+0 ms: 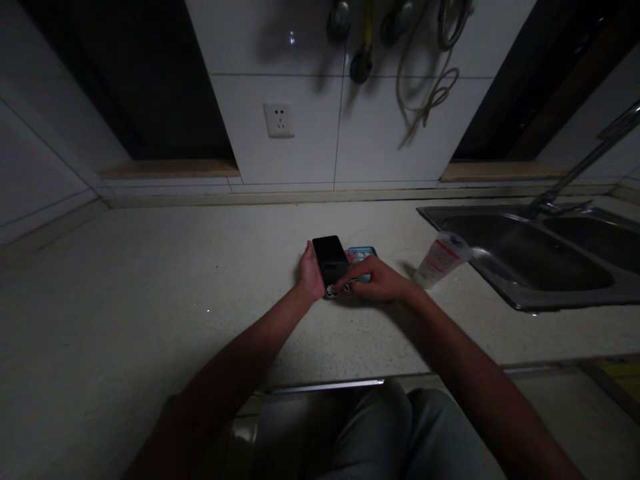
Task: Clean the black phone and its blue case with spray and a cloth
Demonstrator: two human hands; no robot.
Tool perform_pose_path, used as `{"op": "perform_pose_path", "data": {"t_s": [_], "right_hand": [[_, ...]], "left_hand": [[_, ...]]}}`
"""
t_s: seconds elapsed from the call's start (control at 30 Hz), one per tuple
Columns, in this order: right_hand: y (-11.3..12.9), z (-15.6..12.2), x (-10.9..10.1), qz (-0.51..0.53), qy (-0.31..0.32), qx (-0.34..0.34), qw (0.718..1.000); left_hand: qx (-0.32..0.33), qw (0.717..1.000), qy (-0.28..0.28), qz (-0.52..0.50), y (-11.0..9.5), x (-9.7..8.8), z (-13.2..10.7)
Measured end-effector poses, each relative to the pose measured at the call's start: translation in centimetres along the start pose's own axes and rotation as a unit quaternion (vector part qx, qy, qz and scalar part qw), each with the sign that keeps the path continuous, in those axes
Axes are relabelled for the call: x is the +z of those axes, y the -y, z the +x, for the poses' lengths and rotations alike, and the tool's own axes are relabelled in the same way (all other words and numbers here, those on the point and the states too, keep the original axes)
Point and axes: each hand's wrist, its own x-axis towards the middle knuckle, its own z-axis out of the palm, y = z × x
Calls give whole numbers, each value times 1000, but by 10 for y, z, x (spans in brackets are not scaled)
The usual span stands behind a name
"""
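Observation:
A black phone (331, 260) with a dark screen is held just above the pale countertop (150, 280). My left hand (311, 273) wraps round its left edge. My right hand (377, 280) pinches the phone's near right corner with fingertips together. A blue phone case (364, 253) lies on the counter just behind my right hand, partly hidden by it.
A white tube with a red label (440, 259) lies beside a steel sink (525, 253) with a tap (580, 167) at the right. A wall socket (279, 120), hanging utensils (361, 53) and a looped cord (430, 87) are on the tiled wall.

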Motion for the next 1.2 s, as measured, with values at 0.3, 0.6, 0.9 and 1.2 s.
{"op": "perform_pose_path", "data": {"t_s": [0.3, 0.6, 0.9, 1.2], "right_hand": [[-22, -2, -5, -54, -186, 96, 976], [-31, 1, 5, -113, -198, 64, 971], [12, -2, 2, 41, 83, 77, 993], [-1, -2, -5, -61, -124, 95, 986]], "left_hand": [[-34, 999, 15, -2, 2, 1, 2], [-58, 998, 23, 12, 9, 9, -3], [2, 1000, 12, -2, 5, 1, 3], [-35, 999, 23, 10, 6, 1, 4]]}}
